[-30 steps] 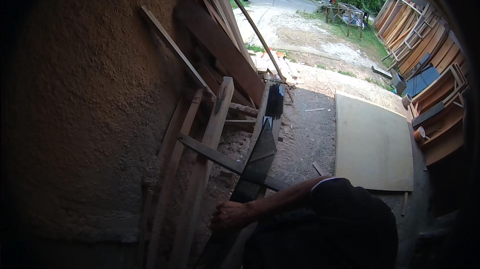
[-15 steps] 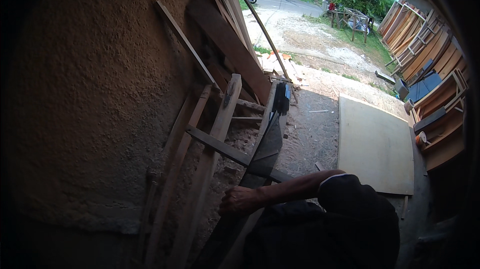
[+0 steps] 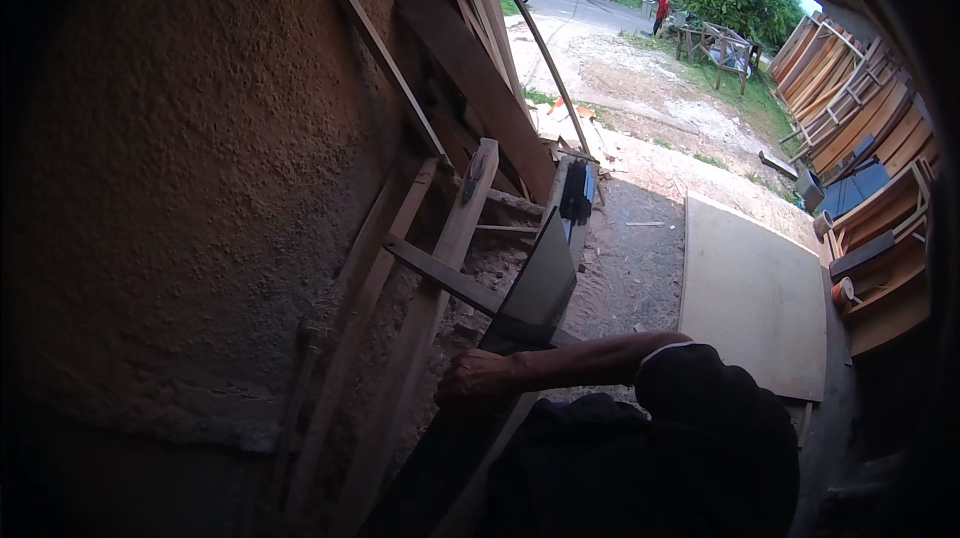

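Note:
My right hand (image 3: 474, 378) comes in from the lower right, its fingers curled over the left edge of a long dark board (image 3: 541, 278). The board's far end is cut at a slant, and its near part sinks into shadow. Beneath it runs a narrow wooden crosspiece (image 3: 445, 276), lying over a pale timber beam (image 3: 440, 268). Beyond the board's tip, a black object (image 3: 577, 190) rests at the far end of the bench-like timber; I cannot make out its kind. My left hand is out of the picture.
A rough wall (image 3: 230, 188) rises close on the left, with planks (image 3: 480, 88) leaning along it. A large pale panel (image 3: 752, 298) lies on the ground at right. Stacked boards (image 3: 850, 88) line the right side. Far off stand a person in red (image 3: 661, 13) and a wooden frame (image 3: 715, 48).
The whole view has shifted slightly. The dark board's far face now looks sharper and lighter. My right hand keeps its place on the edge. The distant person in red shows more plainly.

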### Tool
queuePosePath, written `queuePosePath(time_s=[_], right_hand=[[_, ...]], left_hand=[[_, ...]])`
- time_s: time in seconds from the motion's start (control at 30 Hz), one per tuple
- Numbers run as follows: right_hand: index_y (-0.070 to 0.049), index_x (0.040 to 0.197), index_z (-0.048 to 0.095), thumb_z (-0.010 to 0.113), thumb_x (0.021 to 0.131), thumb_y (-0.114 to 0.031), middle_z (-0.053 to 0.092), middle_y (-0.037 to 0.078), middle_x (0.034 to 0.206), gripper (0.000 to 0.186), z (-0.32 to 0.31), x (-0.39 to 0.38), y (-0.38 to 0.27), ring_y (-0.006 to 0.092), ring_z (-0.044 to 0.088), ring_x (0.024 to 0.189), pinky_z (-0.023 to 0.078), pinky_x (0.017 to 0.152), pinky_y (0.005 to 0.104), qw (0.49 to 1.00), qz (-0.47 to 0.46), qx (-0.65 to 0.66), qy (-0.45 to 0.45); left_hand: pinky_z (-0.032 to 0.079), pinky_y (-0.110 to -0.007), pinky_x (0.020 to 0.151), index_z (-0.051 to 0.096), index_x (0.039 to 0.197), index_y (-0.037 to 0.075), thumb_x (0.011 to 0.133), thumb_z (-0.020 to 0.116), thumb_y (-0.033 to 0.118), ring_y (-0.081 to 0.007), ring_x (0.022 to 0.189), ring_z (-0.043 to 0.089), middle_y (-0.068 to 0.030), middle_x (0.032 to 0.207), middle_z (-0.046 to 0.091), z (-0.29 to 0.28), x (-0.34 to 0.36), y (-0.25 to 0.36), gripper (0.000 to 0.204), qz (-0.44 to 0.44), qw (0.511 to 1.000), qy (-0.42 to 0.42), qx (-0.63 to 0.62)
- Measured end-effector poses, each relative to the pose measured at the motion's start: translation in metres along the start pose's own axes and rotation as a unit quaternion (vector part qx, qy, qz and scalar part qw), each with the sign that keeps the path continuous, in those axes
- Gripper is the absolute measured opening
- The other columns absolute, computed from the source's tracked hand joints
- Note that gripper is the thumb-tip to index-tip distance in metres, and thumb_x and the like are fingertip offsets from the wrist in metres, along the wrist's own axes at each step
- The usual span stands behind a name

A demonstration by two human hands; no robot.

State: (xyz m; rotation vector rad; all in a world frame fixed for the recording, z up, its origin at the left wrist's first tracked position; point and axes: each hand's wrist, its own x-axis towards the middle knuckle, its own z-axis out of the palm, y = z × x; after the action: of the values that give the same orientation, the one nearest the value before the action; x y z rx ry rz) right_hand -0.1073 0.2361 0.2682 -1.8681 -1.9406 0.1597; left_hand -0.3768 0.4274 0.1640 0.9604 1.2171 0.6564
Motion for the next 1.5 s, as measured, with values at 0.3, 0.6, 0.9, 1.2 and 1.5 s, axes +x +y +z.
queuePosePath(time_s=[0.3, 0.6, 0.9, 1.2, 1.5], right_hand=[[-0.011, 0.088, 0.061, 0.067, 0.076, -0.024, 0.062, 0.009, 0.078, 0.019, 0.008, 0.069, 0.019, 0.0298, 0.064, 0.071, 0.049, 0.06, 0.0416, 0.99, -0.065, 0.118, -0.035], [-0.01, 0.082, 0.065, 0.06, 0.087, -0.024, 0.064, 0.012, 0.077, 0.015, 0.068, 0.066, 0.053, 0.032, 0.065, 0.072, 0.05, 0.059, 0.0418, 0.986, -0.088, 0.004, -0.141], [-0.004, 0.082, 0.066, 0.06, 0.086, -0.034, 0.066, 0.017, 0.075, 0.03, 0.082, 0.107, 0.065, 0.0369, 0.064, 0.074, 0.048, 0.064, 0.0446, 0.973, 0.08, 0.055, -0.209], [-0.003, 0.08, 0.068, 0.06, 0.086, -0.041, 0.063, 0.018, 0.068, 0.04, 0.129, 0.122, 0.099, 0.0298, 0.063, 0.066, 0.047, 0.062, 0.0415, 0.95, 0.141, 0.088, -0.265], [-0.005, 0.079, 0.072, 0.06, 0.083, -0.049, 0.068, 0.017, 0.074, 0.046, 0.164, 0.133, 0.116, 0.0315, 0.067, 0.073, 0.049, 0.068, 0.0421, 0.934, 0.164, 0.115, -0.296]], left_hand=[[0.047, -0.041, 0.094, 0.047, 0.133, 0.012, 0.096, 0.044, 0.057, -0.0235, 0.11, 0.053, -0.0088, 0.127, 0.053, -0.162, 0.014, -0.089, 0.058, -0.038, 0.897, 0.174, -0.405], [0.045, -0.038, 0.1, 0.041, 0.141, 0.012, 0.102, 0.034, 0.05, -0.0233, 0.118, 0.053, -0.0056, 0.134, 0.051, -0.191, -0.028, -0.16, 0.055, 0.177, 0.785, 0.212, -0.554], [0.041, -0.04, 0.105, 0.042, 0.141, 0.006, 0.102, 0.03, 0.052, -0.0263, 0.124, 0.051, -0.008, 0.139, 0.05, -0.167, -0.018, -0.127, 0.062, 0.019, 0.73, 0.388, -0.561], [0.038, -0.04, 0.107, 0.047, 0.136, 0.002, 0.1, 0.034, 0.054, -0.0259, 0.121, 0.053, -0.0089, 0.137, 0.052, -0.176, 0.001, -0.15, 0.065, -0.037, 0.72, 0.435, -0.539], [0.034, -0.043, 0.111, 0.049, 0.137, 0.008, 0.097, 0.035, 0.061, -0.0254, 0.126, 0.049, -0.0054, 0.139, 0.051, -0.205, 0.019, -0.17, 0.068, -0.027, 0.764, 0.39, -0.513]])
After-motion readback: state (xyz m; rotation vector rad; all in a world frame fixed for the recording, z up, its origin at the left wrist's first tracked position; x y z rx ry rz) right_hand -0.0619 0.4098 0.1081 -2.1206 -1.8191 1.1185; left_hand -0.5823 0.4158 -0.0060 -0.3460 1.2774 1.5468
